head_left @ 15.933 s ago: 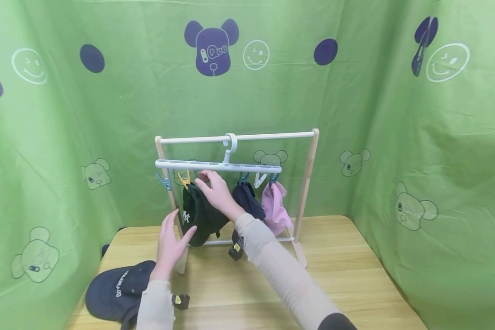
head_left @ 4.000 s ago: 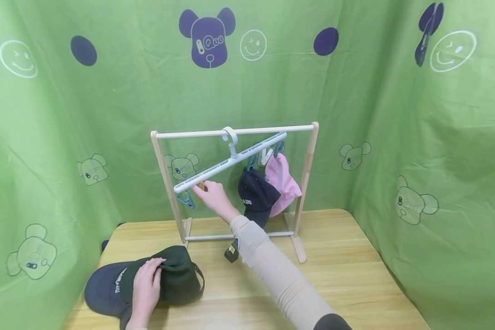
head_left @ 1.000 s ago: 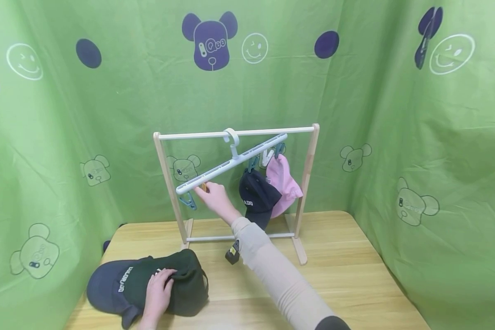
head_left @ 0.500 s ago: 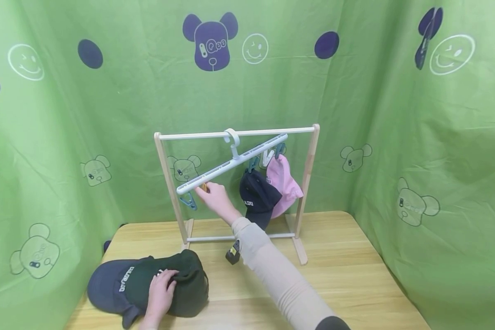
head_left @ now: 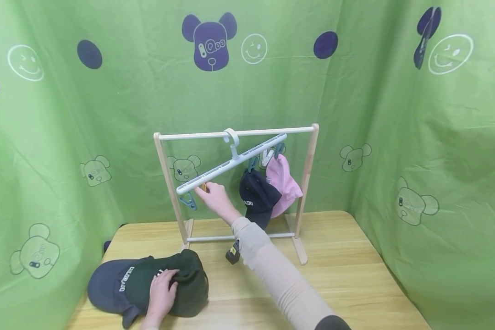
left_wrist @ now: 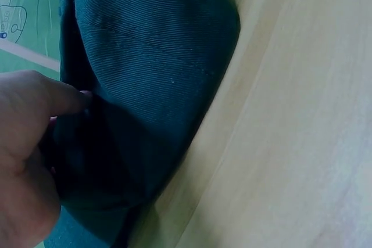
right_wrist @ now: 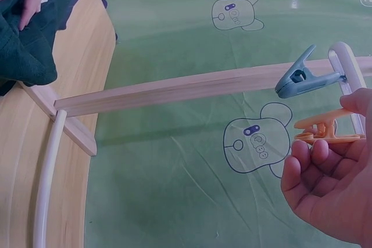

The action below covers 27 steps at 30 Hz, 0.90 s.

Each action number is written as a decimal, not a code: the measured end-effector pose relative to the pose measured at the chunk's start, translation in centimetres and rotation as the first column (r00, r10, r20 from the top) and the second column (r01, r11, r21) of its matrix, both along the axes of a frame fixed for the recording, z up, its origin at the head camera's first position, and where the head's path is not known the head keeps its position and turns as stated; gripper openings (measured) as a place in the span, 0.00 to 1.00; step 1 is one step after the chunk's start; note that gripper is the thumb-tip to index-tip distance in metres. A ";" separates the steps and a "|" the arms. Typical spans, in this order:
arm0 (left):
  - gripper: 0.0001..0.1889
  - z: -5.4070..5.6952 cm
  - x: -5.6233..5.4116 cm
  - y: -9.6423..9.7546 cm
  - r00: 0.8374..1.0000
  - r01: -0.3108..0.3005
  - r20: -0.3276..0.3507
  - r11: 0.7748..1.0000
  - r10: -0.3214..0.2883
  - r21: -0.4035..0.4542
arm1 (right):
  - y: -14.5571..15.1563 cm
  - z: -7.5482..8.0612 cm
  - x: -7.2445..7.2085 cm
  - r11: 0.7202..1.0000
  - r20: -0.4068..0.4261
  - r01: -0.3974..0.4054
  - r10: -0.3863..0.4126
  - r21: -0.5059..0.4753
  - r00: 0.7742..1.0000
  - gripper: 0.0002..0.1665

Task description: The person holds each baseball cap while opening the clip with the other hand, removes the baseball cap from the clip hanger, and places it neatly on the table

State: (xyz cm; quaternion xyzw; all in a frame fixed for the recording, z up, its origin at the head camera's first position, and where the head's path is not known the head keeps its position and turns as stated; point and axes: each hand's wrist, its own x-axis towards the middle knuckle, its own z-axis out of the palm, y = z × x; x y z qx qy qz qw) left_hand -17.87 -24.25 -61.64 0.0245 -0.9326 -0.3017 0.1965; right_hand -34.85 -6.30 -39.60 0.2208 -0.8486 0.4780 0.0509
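Observation:
A dark green cap [head_left: 192, 293] lies on the table at the front left, partly over a navy cap [head_left: 104, 286] with white lettering. My left hand [head_left: 162, 294] pinches the green cap's fabric between thumb and fingers; some fingertips are hidden in its fold. At the low left end of the white clip hanger [head_left: 214, 172], my right hand [head_left: 217, 200] pinches the orange clip [right_wrist: 325, 127]; nothing is between that clip's jaws in the right wrist view. A blue clip [right_wrist: 305, 78] hangs beside it. Another navy cap [head_left: 256, 195] and a pink cap [head_left: 286, 183] hang from teal clips.
The tilted hanger hooks over the top bar of a wooden rack [head_left: 309, 174]. A white clip [head_left: 267, 157] hangs between the two hanging caps. Green printed curtains [head_left: 379, 114] enclose the table [head_left: 334, 284] at the back and sides.
About sixteen seconds ago the green cap hung from the orange clip and the hanger was nearly level. Now the cap is on the table and the hanger's left end is down. The last second shows little movement.

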 end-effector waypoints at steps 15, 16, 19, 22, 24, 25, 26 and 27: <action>0.21 1.2 0.4 0.3 1.000 -0.023 0.021 0.998 0.022 0.055 | 0.0 -0.1 -0.1 1.000 -0.006 0.001 -0.001 0.003 1.000 0.20; 0.22 1.3 0.3 0.3 1.000 -0.023 0.018 0.998 0.022 0.056 | -0.1 -0.1 -0.2 1.000 -0.009 0.003 -0.003 0.005 1.000 0.20; 0.22 1.4 0.3 0.3 1.000 -0.022 0.018 0.998 0.020 0.061 | -0.1 -0.1 -0.2 1.000 -0.010 0.003 -0.003 0.002 1.000 0.20; 0.23 1.6 0.4 0.3 1.000 -0.018 0.005 0.998 0.018 0.067 | 0.0 -0.1 -0.2 1.000 -0.008 0.003 -0.003 -0.001 1.000 0.20; 0.23 1.7 0.4 0.4 1.000 -0.016 -0.012 0.997 0.017 0.072 | 0.0 -0.1 -0.2 1.000 -0.008 0.004 -0.004 0.000 1.000 0.20; 0.23 1.7 0.4 0.4 1.000 -0.016 -0.021 0.997 0.018 0.073 | 0.0 -0.1 -0.2 1.000 -0.007 0.004 -0.004 0.000 1.000 0.20; 0.23 1.8 0.4 0.5 0.999 -0.015 -0.031 0.997 0.018 0.077 | 0.0 -0.1 -0.1 1.000 -0.008 0.004 -0.004 0.001 1.000 0.20; 0.23 1.9 0.4 0.5 0.999 -0.014 -0.037 0.997 0.017 0.078 | 0.0 -0.1 -0.1 1.000 -0.007 0.004 -0.004 0.002 1.000 0.20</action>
